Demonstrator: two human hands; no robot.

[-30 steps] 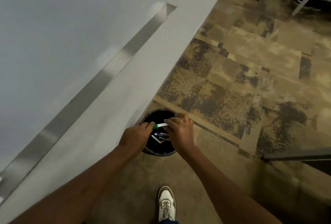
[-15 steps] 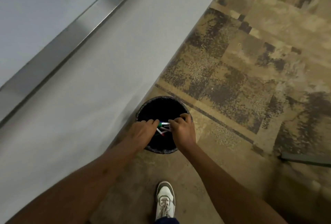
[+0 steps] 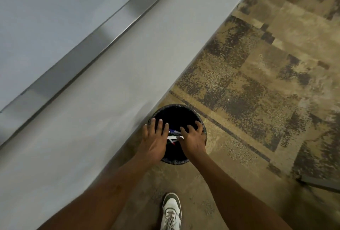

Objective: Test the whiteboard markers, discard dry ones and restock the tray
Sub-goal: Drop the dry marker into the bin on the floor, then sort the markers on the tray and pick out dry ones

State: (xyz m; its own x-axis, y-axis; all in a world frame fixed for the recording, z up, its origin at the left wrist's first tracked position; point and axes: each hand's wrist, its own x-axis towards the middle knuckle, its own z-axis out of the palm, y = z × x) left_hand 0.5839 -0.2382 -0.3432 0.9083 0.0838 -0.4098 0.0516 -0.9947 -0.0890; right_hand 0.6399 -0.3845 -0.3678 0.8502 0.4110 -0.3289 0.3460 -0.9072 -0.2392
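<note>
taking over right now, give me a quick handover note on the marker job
Left hand: open, fingers spread over the bin, holding nothing.
Right hand: open over the bin's right side, holding nothing.
Markers: several lie inside the bin, seen between the hands.
Done: dry ones look discarded.
Left: restock the tray under the whiteboard.

carpet [image 3: 257, 82]: mottled brown | sneaker [image 3: 171, 211]: white, bottom edge | wall [image 3: 92, 119]: grey
</note>
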